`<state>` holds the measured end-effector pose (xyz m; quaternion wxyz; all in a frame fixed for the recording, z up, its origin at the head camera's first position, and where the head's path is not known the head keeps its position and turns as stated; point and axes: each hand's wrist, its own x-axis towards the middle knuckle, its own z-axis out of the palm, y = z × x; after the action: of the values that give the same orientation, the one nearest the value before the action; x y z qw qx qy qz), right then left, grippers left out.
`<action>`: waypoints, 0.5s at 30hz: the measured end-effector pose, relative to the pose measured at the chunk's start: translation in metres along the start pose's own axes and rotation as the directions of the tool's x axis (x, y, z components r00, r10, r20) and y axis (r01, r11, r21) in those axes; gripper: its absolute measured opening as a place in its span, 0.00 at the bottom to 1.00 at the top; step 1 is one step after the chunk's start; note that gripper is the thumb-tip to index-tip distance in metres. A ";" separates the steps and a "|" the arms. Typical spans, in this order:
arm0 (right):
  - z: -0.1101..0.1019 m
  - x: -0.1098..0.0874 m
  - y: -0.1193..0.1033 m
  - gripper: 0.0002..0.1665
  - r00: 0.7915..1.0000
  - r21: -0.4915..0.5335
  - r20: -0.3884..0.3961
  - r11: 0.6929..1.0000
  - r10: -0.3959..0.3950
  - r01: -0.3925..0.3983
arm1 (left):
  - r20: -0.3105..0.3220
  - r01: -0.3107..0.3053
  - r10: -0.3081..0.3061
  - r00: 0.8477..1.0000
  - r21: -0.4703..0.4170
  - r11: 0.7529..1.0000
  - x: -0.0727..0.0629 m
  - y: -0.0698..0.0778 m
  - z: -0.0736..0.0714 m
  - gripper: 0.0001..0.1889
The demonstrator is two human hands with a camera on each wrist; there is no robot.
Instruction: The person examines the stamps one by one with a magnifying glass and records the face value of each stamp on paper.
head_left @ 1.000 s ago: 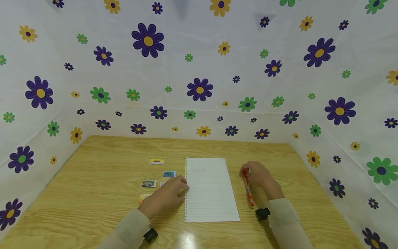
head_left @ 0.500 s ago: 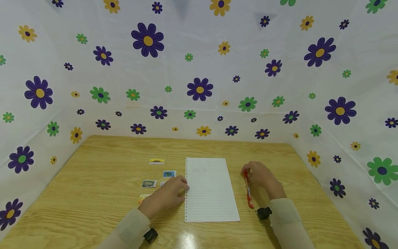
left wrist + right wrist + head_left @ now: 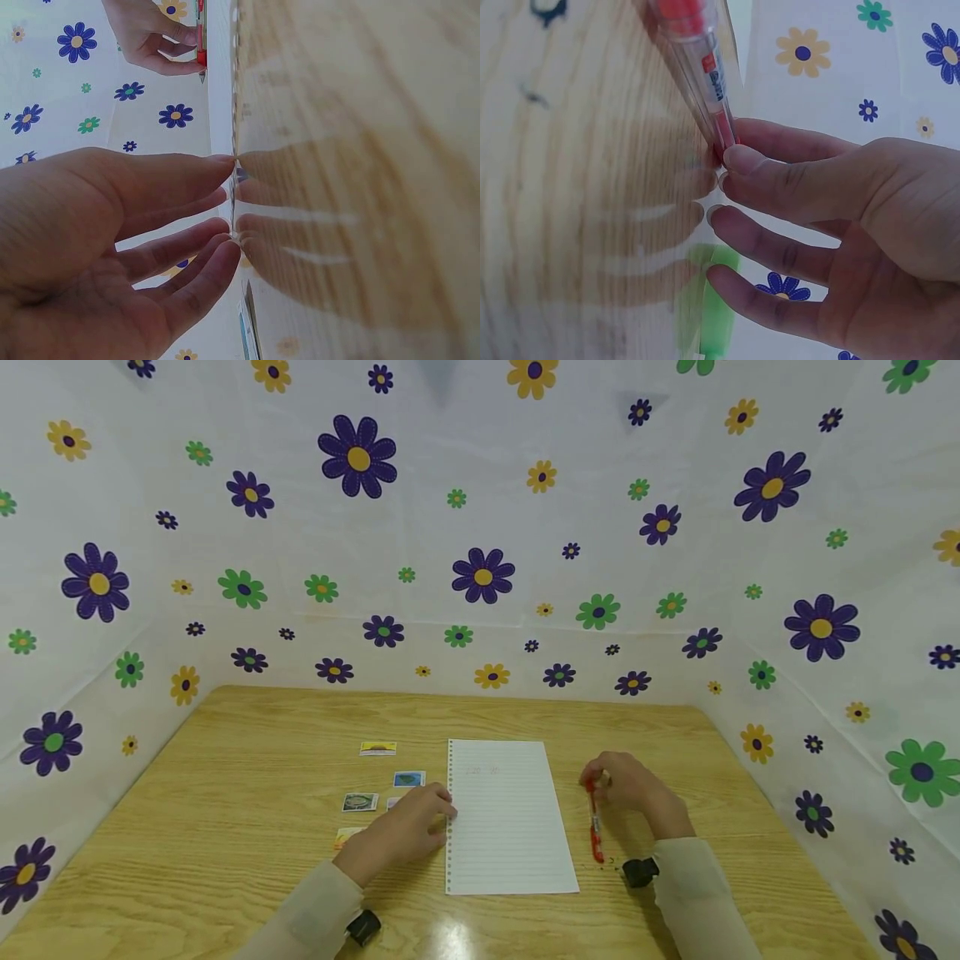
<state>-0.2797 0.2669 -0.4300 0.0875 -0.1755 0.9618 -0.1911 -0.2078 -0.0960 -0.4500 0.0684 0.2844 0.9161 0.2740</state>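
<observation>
A sheet of ruled paper [image 3: 510, 827] with holes down its left edge lies on the table, with faint red writing near its top. My left hand [image 3: 408, 827] rests at that left edge, fingers extended and fingertips on the table surface. To the right of the sheet my right hand [image 3: 630, 783] pinches a clear-barrelled red pen [image 3: 596, 831] near one end. In the right wrist view, thumb and forefinger grip the pen [image 3: 718, 82], while the other fingertips touch the tabletop. The pen points toward the front of the table.
Picture cards, among them a yellow one [image 3: 378, 748], a blue one [image 3: 409, 779] and a grey-green one [image 3: 360, 802], lie left of the paper; my left hand partly covers others. A green object [image 3: 718, 315] lies beside my right fingers. Small dark bits [image 3: 613, 862] dot the table.
The pen's near end has swung slightly left, and the right wrist has shifted a little right. My left hand and the paper have stayed in place.
</observation>
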 end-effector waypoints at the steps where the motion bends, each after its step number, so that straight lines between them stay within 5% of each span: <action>1: 0.000 0.000 0.000 0.14 1.000 -0.002 0.001 1.000 0.002 -0.002 | 0.000 -0.001 0.001 1.000 -0.002 1.000 0.000 0.000 0.000 0.17; 15: 0.000 -0.004 -0.002 0.13 1.000 0.012 0.009 1.000 -0.020 0.020 | -0.011 0.000 0.000 1.000 0.003 1.000 -0.001 0.001 0.000 0.16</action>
<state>-0.2759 0.2667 -0.4290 0.0911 -0.1855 0.9584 -0.1967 -0.2068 -0.0957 -0.4496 0.0630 0.2832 0.9169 0.2742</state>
